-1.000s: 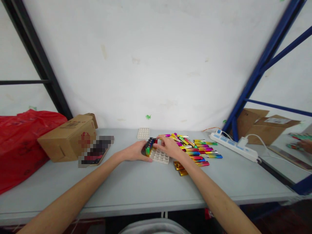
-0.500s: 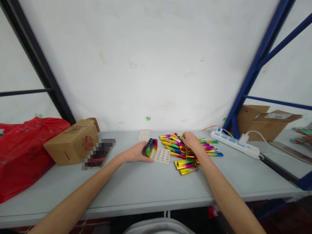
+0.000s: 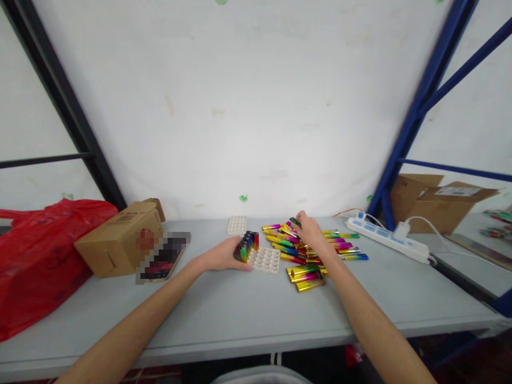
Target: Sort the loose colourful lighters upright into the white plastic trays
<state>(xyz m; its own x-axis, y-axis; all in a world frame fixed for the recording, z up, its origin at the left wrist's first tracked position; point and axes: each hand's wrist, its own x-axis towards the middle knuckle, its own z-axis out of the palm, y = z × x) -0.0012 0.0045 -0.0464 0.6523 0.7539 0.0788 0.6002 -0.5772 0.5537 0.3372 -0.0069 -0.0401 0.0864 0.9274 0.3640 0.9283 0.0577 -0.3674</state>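
Note:
My left hand [image 3: 224, 255] curls round the left end of a white tray [image 3: 269, 260] with rows of round holes, its thumb at the front edge. Along the tray's left side stand several shiny multicoloured lighters [image 3: 248, 246] with dark tops; the fingertips behind them are partly hidden. Over the far side of a loose pile of slim metallic lighters [image 3: 286, 248], my right hand [image 3: 310, 230] pinches one greenish lighter [image 3: 295, 221] between thumb and fingers. The pile is gold, green, pink, red and blue, lying flat and overlapping.
A second white tray [image 3: 237, 224] lies near the wall. To the left are a phone [image 3: 170, 256], a cardboard box [image 3: 120, 240] and a red plastic bag [image 3: 56, 261]. A white power strip [image 3: 388, 237] with cables lies right, beside a blue metal frame [image 3: 418, 117].
My right hand has lifted slightly and drawn left, and a greenish lighter now shows in its fingers. My left hand stays at the tray. The view has shifted a little.

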